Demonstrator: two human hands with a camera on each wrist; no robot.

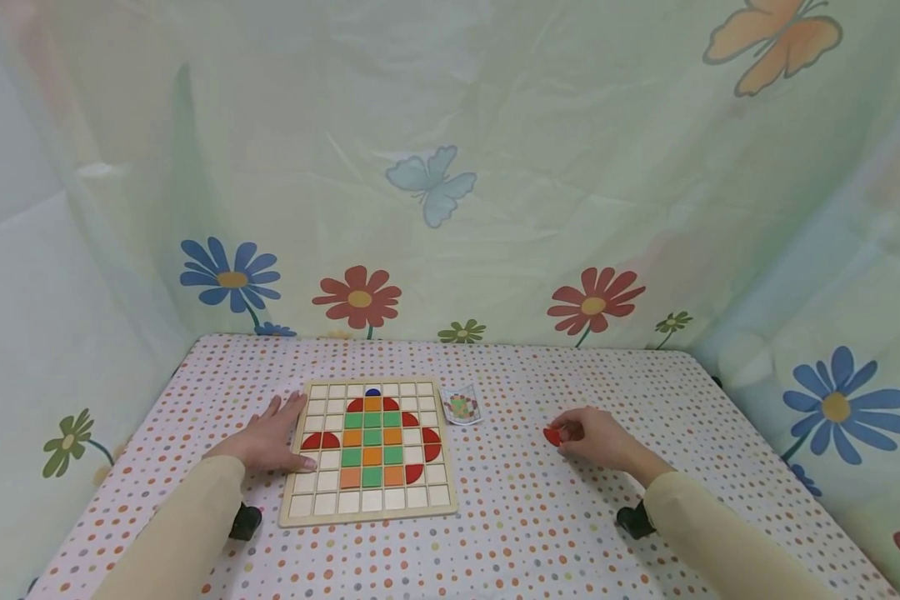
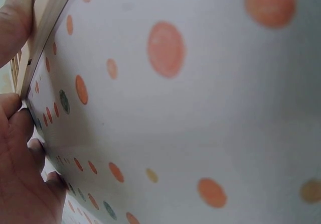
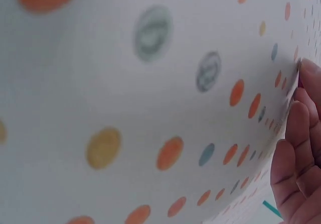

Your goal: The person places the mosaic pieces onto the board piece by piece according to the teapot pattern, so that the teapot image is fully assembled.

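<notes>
A square wooden grid board [image 1: 367,514] lies on the table in the head view. Green and orange square tiles [image 1: 372,437] fill its middle columns, with red quarter-circle pieces [image 1: 415,474] around them and a blue piece [image 1: 373,392] at the top. My left hand [image 1: 266,437] rests at the board's left edge with fingers spread and the thumb over the border; the left wrist view shows the thumb [image 2: 12,25] against the wooden rim. Off to the right, my right hand [image 1: 596,437] pinches a red rounded piece [image 1: 552,436] between thumb and fingers, low over the tablecloth.
A small picture card [image 1: 462,406] showing a coloured pattern lies just right of the board. The dotted tablecloth [image 1: 510,517] spreads under everything. Behind the table hangs a curtain [image 1: 495,250] printed with flowers and butterflies, and it closes in at both sides.
</notes>
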